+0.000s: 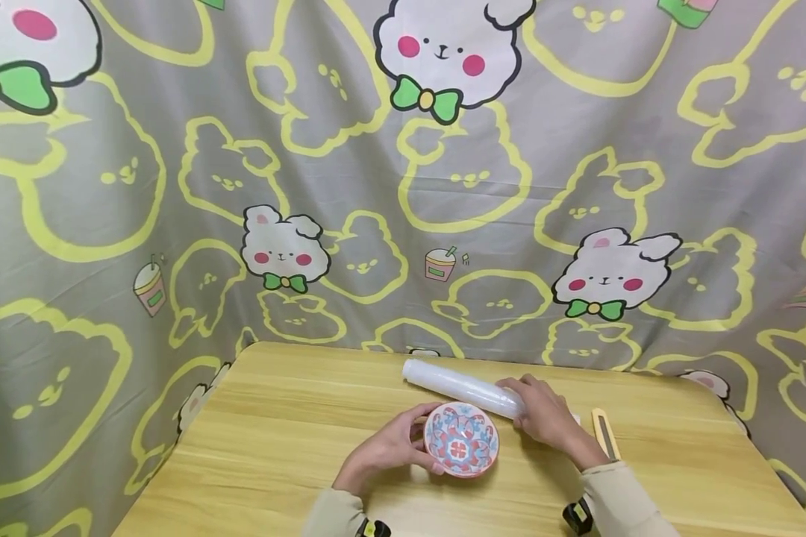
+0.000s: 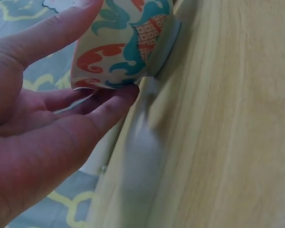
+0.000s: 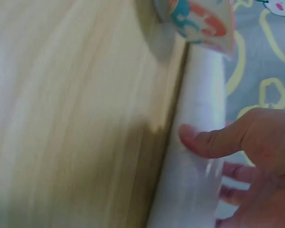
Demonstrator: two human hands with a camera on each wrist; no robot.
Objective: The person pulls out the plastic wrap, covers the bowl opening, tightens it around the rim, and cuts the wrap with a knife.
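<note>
A small bowl [image 1: 461, 440] with a red, blue and white pattern stands upright on the wooden table. My left hand [image 1: 395, 446] holds it from the left, thumb at the near side and fingers at the far side. In the left wrist view, the thumb and fingertips touch the bowl's patterned outer wall [image 2: 116, 45]. Behind the bowl lies a roll of clear plastic film [image 1: 460, 384], slanting down to the right. My right hand [image 1: 544, 414] grips its right end; the right wrist view has the thumb on top of the film roll [image 3: 194, 175] and fingers along its far side.
To the right of my right hand lies a yellow utility knife [image 1: 605, 434]. The wooden table [image 1: 275, 418] meets a grey curtain [image 1: 363, 186] with cartoon prints at its back edge, and the curtain continues along both sides.
</note>
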